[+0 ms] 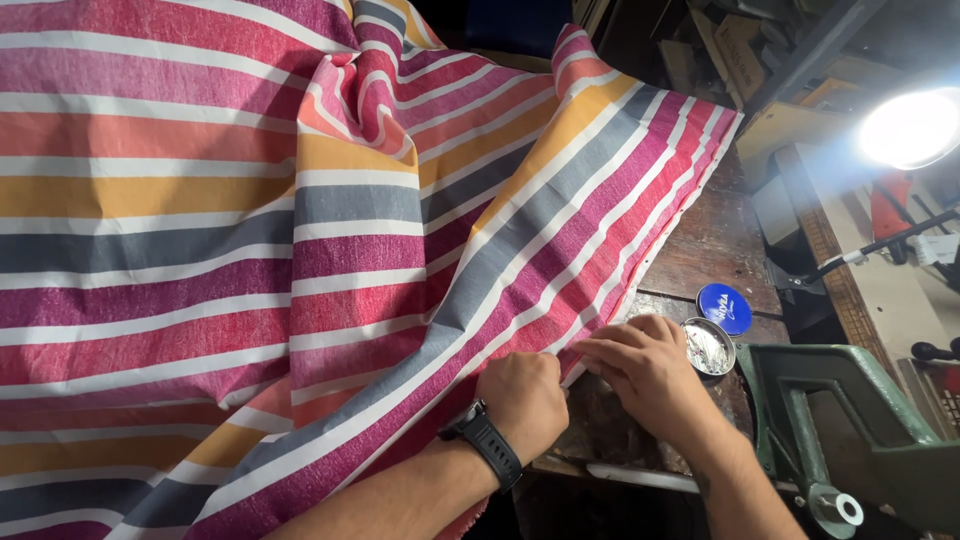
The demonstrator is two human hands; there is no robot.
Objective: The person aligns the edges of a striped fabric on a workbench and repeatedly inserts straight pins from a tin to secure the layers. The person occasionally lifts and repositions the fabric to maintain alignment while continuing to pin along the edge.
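A large striped cloth [300, 230] in pink, red, orange, grey and white covers most of the wooden table [715, 250]. My left hand [525, 400], with a black watch on its wrist, pinches the cloth's near edge. My right hand [640, 365] presses fingers onto the same folded edge just to the right, the two hands nearly touching. An open round tin [709, 346] with small shiny bits inside sits right beside my right hand.
A blue round lid [724, 308] lies behind the tin. A green metal machine [850, 430] stands at the right front. A bright lamp [910, 128] shines at the upper right, with cluttered shelves and boxes behind it.
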